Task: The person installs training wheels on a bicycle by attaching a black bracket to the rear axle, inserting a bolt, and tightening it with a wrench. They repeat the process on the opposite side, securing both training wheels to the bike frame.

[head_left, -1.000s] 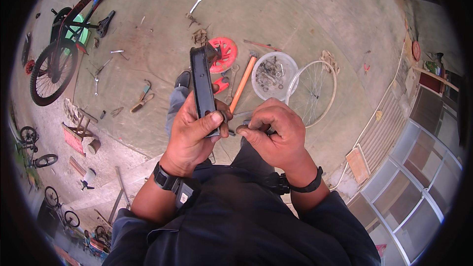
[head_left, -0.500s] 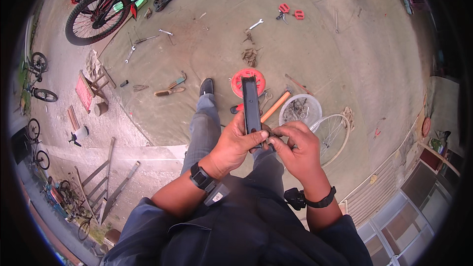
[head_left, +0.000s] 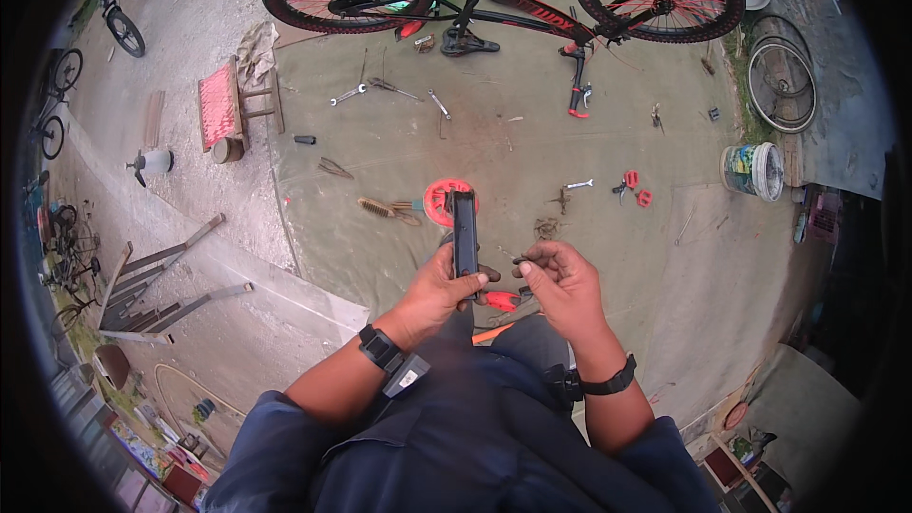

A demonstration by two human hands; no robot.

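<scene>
My left hand point(head_left: 432, 293) is closed around the lower end of a long, black, channel-shaped part point(head_left: 465, 239), its hollow side facing me. The part stands lengthwise, pointing away from me. To its right, apart from it, my right hand point(head_left: 567, 287) pinches a small, thin, dark piece point(head_left: 519, 258) between thumb and fingertips; its kind is too small to tell. Behind the black part's far end lies a red spoked disc point(head_left: 437, 201) on the ground cloth. A red-handled tool point(head_left: 502, 301) shows between my wrists, partly hidden.
An upside-down bicycle point(head_left: 494, 2) stands at the far side. Wrenches point(head_left: 348, 95), a wooden brush point(head_left: 376, 208), red pedals point(head_left: 644, 198) and a crumpled rag point(head_left: 547, 228) lie on the green cloth. A bucket point(head_left: 752, 171) stands right, a small red-topped stool point(head_left: 220, 106) left.
My right hand has moved off the black part's lower end and now holds the small piece apart from it. The view has tilted up, bringing the whole bicycle into sight.
</scene>
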